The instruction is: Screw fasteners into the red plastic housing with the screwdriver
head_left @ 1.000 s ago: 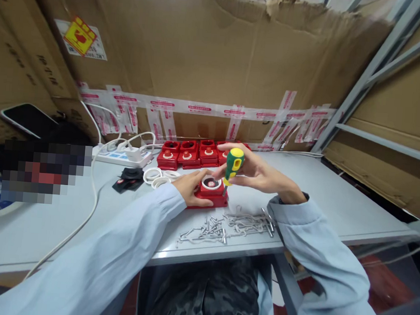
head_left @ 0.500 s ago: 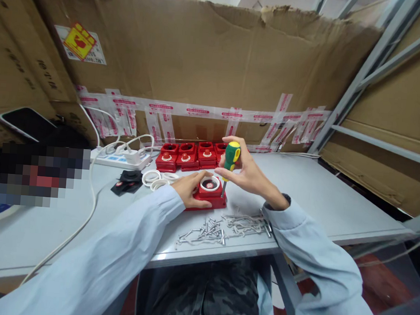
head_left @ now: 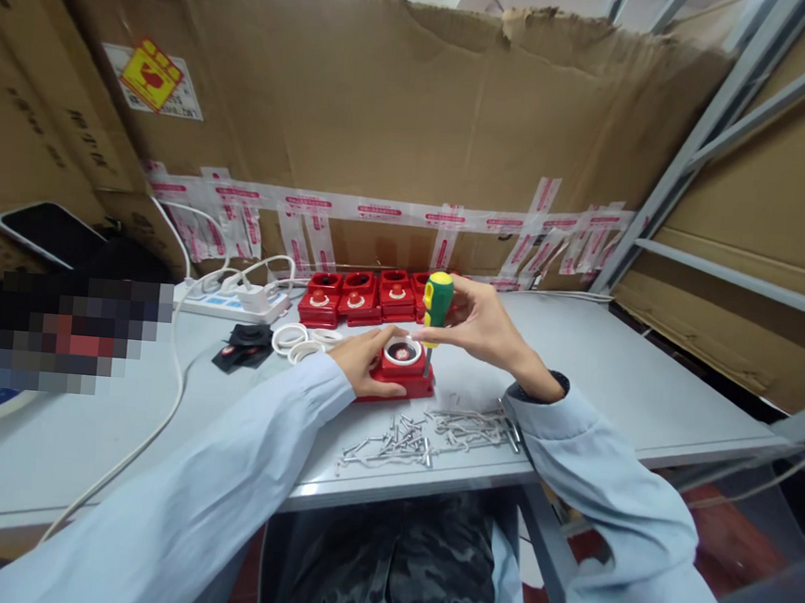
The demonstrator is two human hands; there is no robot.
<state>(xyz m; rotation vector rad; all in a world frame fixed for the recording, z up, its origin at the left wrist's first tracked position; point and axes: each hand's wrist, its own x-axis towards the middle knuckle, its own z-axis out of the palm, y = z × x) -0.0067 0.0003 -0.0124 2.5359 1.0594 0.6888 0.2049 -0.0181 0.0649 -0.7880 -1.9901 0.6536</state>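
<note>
A red square housing (head_left: 408,376) with a white ring and a dark round centre sits on the grey table (head_left: 620,374). My left hand (head_left: 362,358) grips its left side and holds it down. My right hand (head_left: 485,325) pinches a green and yellow screwdriver (head_left: 436,306) held upright, its thin shaft reaching down to the housing's right front corner. A heap of loose metal screws (head_left: 427,431) lies on the table just in front of the housing.
A row of finished red housings (head_left: 357,299) stands behind, against a taped cardboard wall. Loose white rings (head_left: 296,340), black parts (head_left: 246,343), a white power strip (head_left: 231,302) with cables and a phone (head_left: 49,232) lie at the left. Grey shelf struts rise at the right.
The screwdriver has stayed on the housing's right corner while my right hand's fingers shifted around its handle, which turned slightly. My left hand has kept its hold on the housing.
</note>
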